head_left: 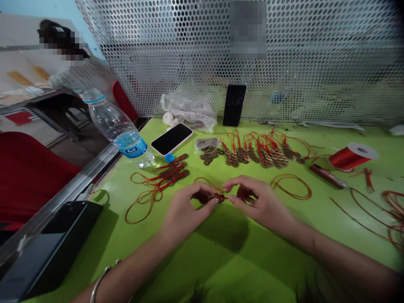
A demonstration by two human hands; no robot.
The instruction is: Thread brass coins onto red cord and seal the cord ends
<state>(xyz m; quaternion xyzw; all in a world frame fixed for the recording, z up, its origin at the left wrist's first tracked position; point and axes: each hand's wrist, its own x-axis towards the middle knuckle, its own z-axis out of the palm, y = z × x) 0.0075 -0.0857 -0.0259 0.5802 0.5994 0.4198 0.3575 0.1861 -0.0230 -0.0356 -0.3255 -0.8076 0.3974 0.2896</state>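
Observation:
Between the thumb and fingers of my left hand (192,202) is a dark round coin (221,197) with red cord on it. My right hand (252,195) is just to the right, thumb and fingers curled round the red cord (224,198) that runs from the coin. Part of the cord is hidden inside the right hand. Left of my hands lie finished-looking strings of coins (173,172) with red cord loops. Beyond my hands, more coin strings (271,153) lie in a row beside loose coins (208,155) and a small clear bag.
A water bottle (131,145) and its blue cap (169,158) stand left, near a flat phone (172,139). Another phone (234,105) leans on the perforated metal panel (176,54). Right are a red thread spool (350,156), a lighter-like stick (328,176) and loose cord. A person sits far left.

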